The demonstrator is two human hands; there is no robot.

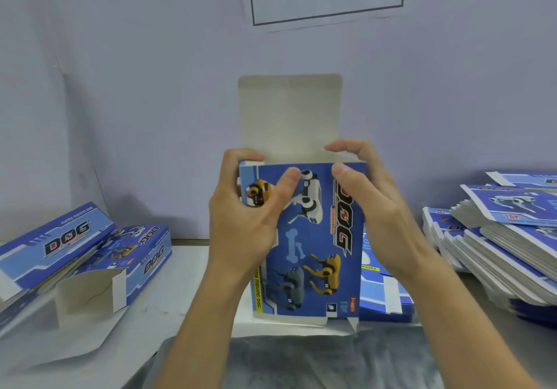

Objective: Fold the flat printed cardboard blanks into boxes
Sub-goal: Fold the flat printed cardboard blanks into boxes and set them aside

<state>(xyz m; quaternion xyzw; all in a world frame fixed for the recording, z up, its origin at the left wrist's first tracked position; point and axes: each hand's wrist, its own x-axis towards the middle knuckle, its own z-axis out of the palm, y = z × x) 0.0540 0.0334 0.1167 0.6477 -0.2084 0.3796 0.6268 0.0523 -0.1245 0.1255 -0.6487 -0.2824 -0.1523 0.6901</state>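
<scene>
Both hands hold a blue dog box (313, 238) upright above the table (180, 283). The left hand (244, 216) grips its left edge, and the right hand (370, 204) pinches its top right corner. Folded boxes (90, 253) lie left of it, and flat blanks (509, 238) are stacked to its right.

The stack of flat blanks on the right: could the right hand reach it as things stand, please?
Probably yes, once freed: the right hand now grips the box, but the stack of flat blanks lies uncovered beside it, with nothing between.
</scene>
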